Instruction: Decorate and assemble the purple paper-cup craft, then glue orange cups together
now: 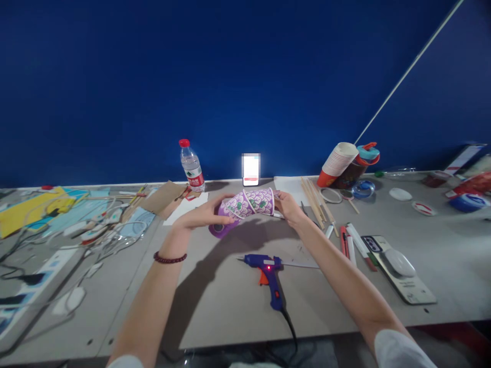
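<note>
While both bare hands meet above the middle of the grey tabletop (215,306), they hold between them a curved row of nested purple paper cups (249,203) printed with white and green scales. The left hand (203,219), with a dark red bead bracelet (169,259) on its wrist, is wrapped around the lower, left end of the row. Its fingers curl over the top and its thumb sits underneath, so its grip is closed on the cups. The right hand (287,207) pinches the upper, right end, fingers closed on the last cup. The row arches slightly between the two hands and appears lifted off the table, its shadow falling on the surface below.

Just nearer the person lies a blue hot-glue gun (268,276) with an orange trigger and a small red light lit. Its nozzle points left and its black cord runs off the near edge. Behind the hands, against the deep blue wall (230,76), stand a clear plastic water bottle with a red cap (191,166) and a bright-screened phone (250,169). To the right, a tilted stack of red and white paper cups (338,162) leans near a bundle of thin wooden sticks (315,200). Several marker pens (351,243) lie near a white computer mouse (397,263). On the far left are coloured paper sheets (30,209) and tangled white cables (111,225).
</note>
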Demonstrator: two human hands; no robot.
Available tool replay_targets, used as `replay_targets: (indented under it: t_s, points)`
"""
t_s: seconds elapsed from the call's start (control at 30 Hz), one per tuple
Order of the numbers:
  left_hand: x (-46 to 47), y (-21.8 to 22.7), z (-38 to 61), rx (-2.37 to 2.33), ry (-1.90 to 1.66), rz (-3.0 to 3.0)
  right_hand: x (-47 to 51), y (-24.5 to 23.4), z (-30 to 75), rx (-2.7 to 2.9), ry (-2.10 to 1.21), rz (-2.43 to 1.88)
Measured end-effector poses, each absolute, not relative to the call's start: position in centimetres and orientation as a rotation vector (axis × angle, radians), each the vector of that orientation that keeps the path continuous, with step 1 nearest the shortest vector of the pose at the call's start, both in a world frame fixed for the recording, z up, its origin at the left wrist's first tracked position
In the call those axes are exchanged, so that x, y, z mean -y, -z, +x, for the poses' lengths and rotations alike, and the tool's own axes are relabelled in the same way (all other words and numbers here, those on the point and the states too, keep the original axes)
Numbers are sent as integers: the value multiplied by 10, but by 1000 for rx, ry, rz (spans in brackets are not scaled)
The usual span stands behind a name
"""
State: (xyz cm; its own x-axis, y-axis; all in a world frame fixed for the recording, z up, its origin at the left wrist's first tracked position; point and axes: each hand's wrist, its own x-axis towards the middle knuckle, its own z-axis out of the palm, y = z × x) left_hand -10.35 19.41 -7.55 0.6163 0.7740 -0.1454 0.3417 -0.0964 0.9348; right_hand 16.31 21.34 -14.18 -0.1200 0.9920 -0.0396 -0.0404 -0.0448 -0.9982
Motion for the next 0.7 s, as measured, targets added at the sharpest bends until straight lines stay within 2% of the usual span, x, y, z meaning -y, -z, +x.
replay_targets:
  t_s: [0.23, 0.47, 0.7]
  points:
    - [-209, 93, -108, -1194, -674, 1465, -220, 132, 181, 1211, -1231, -1300]
    - [-232, 132, -107, -1406, -871, 1341, -225, 124, 232, 1768, -489, -1679]
    - [-238, 137, -107, -1498, -934, 1204, -223, 111, 269, 1943, -479, -2008]
